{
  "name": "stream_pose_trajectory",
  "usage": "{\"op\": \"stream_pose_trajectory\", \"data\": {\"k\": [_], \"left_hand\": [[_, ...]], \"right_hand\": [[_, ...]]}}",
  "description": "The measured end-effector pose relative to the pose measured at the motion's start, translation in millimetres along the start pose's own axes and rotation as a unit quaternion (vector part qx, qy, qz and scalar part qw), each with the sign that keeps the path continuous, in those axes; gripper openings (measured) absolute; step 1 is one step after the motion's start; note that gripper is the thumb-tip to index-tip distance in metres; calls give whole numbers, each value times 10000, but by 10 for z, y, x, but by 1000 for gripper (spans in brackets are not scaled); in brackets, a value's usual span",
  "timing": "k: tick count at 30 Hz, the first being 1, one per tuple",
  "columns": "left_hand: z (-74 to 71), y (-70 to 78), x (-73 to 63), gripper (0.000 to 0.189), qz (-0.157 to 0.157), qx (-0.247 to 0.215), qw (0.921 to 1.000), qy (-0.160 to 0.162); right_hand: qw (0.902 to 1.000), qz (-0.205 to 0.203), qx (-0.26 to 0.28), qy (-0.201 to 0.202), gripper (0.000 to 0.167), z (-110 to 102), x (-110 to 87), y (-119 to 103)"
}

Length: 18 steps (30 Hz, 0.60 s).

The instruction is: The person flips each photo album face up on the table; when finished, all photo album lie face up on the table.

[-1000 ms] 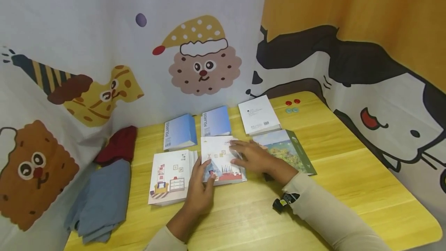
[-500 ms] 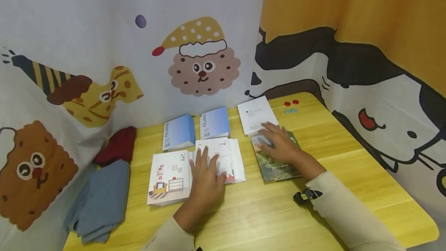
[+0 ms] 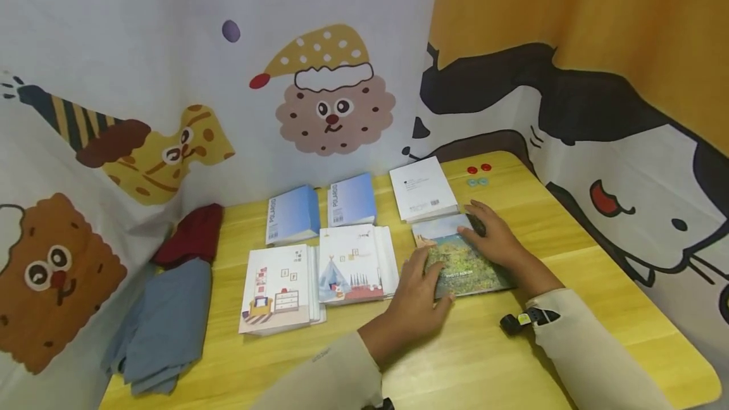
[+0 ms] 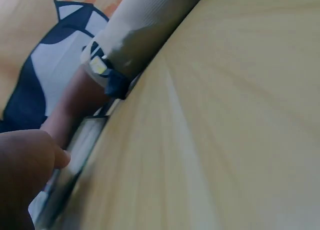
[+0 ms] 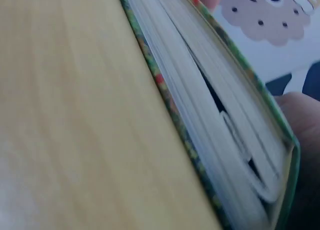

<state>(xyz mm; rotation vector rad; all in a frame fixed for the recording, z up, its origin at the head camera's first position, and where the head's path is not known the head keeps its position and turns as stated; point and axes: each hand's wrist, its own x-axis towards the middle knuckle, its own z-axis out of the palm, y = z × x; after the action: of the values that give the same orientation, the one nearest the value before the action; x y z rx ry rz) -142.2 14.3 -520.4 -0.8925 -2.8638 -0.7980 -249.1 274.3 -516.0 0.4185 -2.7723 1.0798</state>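
Observation:
A photo album (image 3: 461, 264) with a landscape-picture cover lies at the right of the book group in the head view. My left hand (image 3: 412, 299) holds its left side, fingertips at the cover's edge and thumb near the front corner. Across from it my right hand (image 3: 492, 236) grips the right side by the dark green spine, thumb over the cover. The right wrist view shows the album's page edges (image 5: 200, 90) between its covers, close over the table. In the left wrist view, the left thumb (image 4: 30, 165) is beside the album's edge (image 4: 80, 150).
Left of the album lie white illustrated books, one with a tent (image 3: 347, 264) and one with a drawer chest (image 3: 276, 290). Behind stand two blue POLAROID books (image 3: 293, 214) and a white book (image 3: 423, 188). Buttons (image 3: 478, 174) lie far right; folded grey cloth (image 3: 168, 328) and red cloth (image 3: 190, 236) lie left.
My left hand has left the tent book and moved right to the album. My right hand has gone from the tent book to the album's right side. The tent book sits slightly further left.

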Motion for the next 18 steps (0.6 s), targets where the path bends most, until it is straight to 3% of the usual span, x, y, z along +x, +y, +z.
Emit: {"op": "stream_pose_trajectory", "data": {"k": [6, 14, 18], "left_hand": [[175, 109, 124, 70, -415, -561, 9973, -242], [142, 123, 129, 71, -287, -494, 9980, -253], [136, 130, 96, 72, -444, -768, 9954, -359]], "right_hand": [[9997, 258, 8, 29, 63, -3, 15, 111], [9986, 457, 31, 256, 58, -21, -31, 120], [9971, 532, 166, 524, 51, -7, -64, 84]]}}
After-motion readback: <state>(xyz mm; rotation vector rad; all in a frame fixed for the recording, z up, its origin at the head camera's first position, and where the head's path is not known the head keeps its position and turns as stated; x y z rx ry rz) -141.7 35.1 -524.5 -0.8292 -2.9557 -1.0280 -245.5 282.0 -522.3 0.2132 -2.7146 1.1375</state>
